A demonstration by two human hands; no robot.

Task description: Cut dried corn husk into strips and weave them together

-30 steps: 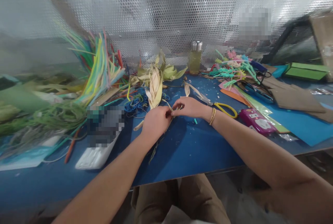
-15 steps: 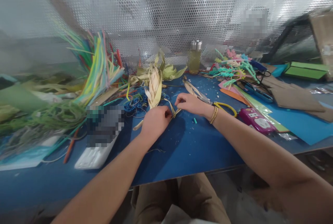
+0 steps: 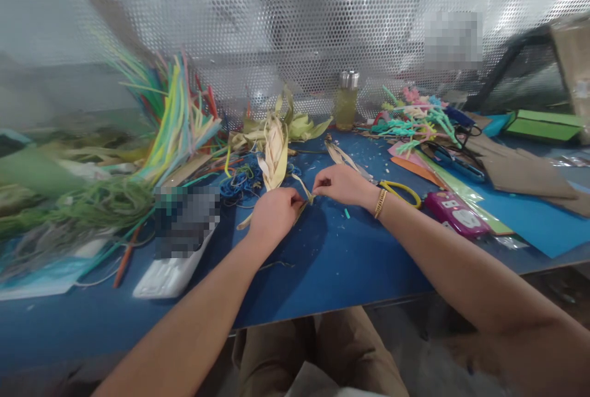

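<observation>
My left hand (image 3: 276,212) pinches a thin strip of dried corn husk (image 3: 302,183) just above the blue table (image 3: 341,286). From the other side my right hand (image 3: 343,185), with a gold bracelet at its wrist, pinches the same strip, where a small twist or knot shows between the fingertips. Right behind my left hand a braided bundle of pale corn husk (image 3: 275,151) lies pointing away from me. Scissors with yellow handles (image 3: 401,193) rest beyond my right wrist, partly hidden by it. The fingertips themselves are small and partly covered.
Coloured pipe cleaners (image 3: 170,114) and green string (image 3: 110,200) crowd the left, near a white device (image 3: 161,277). Blue thread (image 3: 242,180) lies by the braid. A glass bottle (image 3: 346,102) stands at the back. Rightward are a purple case (image 3: 456,214) and cardboard (image 3: 525,163).
My right hand has shifted slightly, and the strip between my hands now lies differently, its twist closer to the right fingertips. My left hand stays nearly in place.
</observation>
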